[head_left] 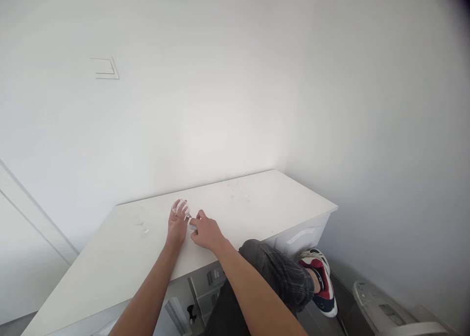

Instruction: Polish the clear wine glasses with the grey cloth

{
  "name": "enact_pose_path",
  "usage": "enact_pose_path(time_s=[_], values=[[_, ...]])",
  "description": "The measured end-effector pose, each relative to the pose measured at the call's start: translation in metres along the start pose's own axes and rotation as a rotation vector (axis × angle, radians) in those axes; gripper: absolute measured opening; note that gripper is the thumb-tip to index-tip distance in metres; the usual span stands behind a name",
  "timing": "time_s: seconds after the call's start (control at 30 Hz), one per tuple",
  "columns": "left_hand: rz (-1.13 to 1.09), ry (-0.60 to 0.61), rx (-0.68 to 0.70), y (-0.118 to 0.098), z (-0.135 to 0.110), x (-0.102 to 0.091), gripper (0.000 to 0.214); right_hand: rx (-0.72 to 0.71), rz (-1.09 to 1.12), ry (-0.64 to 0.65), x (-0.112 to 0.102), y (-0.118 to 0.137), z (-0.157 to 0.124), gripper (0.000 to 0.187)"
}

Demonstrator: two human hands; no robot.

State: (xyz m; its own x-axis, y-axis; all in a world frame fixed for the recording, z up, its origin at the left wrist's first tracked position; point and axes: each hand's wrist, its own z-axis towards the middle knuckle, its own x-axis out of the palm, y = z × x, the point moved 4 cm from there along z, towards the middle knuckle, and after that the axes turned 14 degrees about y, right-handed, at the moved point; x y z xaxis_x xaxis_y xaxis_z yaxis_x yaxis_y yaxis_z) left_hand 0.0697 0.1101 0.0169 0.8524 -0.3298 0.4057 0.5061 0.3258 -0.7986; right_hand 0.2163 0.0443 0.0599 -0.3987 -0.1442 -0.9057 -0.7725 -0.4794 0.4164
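Over the white tabletop (121, 257), my left hand (177, 228) is closed around a clear, rounded, glass-like thing (180, 207); its exact kind is hard to make out. Right beside it, my right hand (208, 232) pinches a small white piece (192, 224) between thumb and fingers, close to the lower side of the clear thing. Whether the two pieces touch is hidden by the fingers. Another clear thing (144, 230) rests on the tabletop to the left of my hands. Faint, small transparent pieces (238, 193) lie farther back on the right.
A white wall with a switch plate (105, 68) rises behind the table. Below the front edge are drawers or shelves (205, 282). My bent knee (257, 253) and a red, white and dark shoe (319, 282) are at the right. A pale appliance (382, 302) stands on the floor.
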Motion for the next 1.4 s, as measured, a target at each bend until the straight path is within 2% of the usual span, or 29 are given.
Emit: enact_pose_path(time_s=[0.13, 0.37, 1.2, 1.4], values=[[0.103, 0.023, -0.034, 0.003, -0.001, 0.005, 0.068, 0.06, -0.099, 0.093, 0.003, -0.004, -0.003, 0.047], [0.227, 0.159, -0.126, 0.006, -0.005, 0.018, 0.07, 0.082, -0.161, 0.185, 0.011, -0.003, -0.002, 0.059], [0.241, 0.189, -0.14, 0.008, -0.005, 0.02, 0.067, 0.119, -0.158, 0.224, 0.019, -0.008, 0.001, 0.054], [0.249, 0.188, -0.143, 0.008, -0.005, 0.021, 0.066, 0.125, -0.152, 0.239, 0.022, -0.01, 0.001, 0.047]])
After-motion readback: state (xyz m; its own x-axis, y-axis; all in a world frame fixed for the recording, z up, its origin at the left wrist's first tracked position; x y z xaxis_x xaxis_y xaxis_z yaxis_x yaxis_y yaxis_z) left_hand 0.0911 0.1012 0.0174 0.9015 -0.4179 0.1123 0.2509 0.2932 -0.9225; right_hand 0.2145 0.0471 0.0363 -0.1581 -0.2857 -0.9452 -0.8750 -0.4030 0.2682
